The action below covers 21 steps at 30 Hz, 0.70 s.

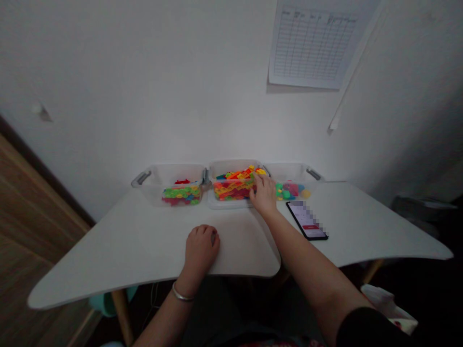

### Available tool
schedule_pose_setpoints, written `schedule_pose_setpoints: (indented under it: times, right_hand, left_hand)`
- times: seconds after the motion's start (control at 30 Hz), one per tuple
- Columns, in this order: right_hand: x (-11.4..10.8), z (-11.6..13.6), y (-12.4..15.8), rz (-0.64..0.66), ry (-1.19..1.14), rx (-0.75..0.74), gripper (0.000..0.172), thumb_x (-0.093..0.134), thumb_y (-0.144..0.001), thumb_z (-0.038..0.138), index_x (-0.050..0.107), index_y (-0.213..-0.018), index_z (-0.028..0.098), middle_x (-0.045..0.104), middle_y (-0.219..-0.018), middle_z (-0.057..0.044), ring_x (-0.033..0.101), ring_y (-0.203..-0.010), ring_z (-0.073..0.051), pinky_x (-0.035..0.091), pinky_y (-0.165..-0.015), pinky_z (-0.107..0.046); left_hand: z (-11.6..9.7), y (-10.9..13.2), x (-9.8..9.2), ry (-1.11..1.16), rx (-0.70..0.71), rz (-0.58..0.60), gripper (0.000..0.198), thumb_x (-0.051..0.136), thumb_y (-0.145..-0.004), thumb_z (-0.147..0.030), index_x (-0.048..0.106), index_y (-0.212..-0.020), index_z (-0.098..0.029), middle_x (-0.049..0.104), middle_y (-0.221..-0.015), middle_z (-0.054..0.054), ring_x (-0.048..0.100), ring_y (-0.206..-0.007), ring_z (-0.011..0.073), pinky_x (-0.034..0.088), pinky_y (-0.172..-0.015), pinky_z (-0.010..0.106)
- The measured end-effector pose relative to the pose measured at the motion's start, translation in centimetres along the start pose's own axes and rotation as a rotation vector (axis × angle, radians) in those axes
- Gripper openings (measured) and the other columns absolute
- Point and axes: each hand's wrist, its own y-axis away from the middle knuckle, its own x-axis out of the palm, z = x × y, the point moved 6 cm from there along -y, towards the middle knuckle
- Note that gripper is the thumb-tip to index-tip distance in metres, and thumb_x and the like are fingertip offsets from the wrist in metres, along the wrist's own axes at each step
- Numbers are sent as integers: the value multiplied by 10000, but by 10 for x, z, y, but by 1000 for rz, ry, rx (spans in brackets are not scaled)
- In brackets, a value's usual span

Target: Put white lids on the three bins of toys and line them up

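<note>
White tabletop (144, 241): your right hand (264, 195), grip unclear, touches plastic pieces (233, 189) in the middle clear bin (231, 168); your left hand (201, 249) lies curled, empty.

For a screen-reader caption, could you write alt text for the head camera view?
A person's right hand touches colourful plastic pieces in the middle of three clear plastic bins on a white table. The left hand rests on the table, and a phone lies to the right.
</note>
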Motion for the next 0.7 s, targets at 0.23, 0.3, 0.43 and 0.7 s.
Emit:
schedule_pose_setpoints:
  times: [0.23, 0.3, 0.43, 0.7]
  right_hand:
    - [12, 14, 11, 18, -4, 28, 676, 561, -787, 197, 417, -1436, 74, 434, -1481, -176, 244, -1436, -349, 237, -1169, -518]
    - [10, 14, 10, 25, -19, 35, 647, 559, -793, 202, 441, -1419, 88, 454, -1464, -173, 264, -1427, -344, 252, -1164, -520]
    - [1, 10, 6, 62, -11, -12, 602, 559, -812, 191, 471, -1403, 118, 486, -1445, -157, 322, -1392, -331, 298, -1141, -497]
    - [-7, -5, -27, 178, 71, 5, 346, 559, -843, 144, 627, -1182, 136, 622, -1191, -157, 489, -1168, -294, 410, -1006, -415]
  left_hand:
    - [0, 0, -1, -28, -3, 0, 225, 485, -892, -258, 682, -966, -180, 686, -1020, 95, 594, -1007, 246, 437, -919, 367]
    - [0, 0, -1, -29, 3, -2, 227, 485, -892, -254, 684, -969, -176, 686, -1021, 96, 592, -1001, 249, 438, -920, 369]
    - [0, 0, -1, -24, 15, -8, 226, 486, -890, -249, 684, -964, -169, 684, -1017, 101, 588, -993, 249, 438, -918, 371]
    - [0, 0, 0, -25, 8, -2, 223, 485, -893, -250, 682, -963, -171, 684, -1014, 98, 590, -994, 245, 435, -914, 368]
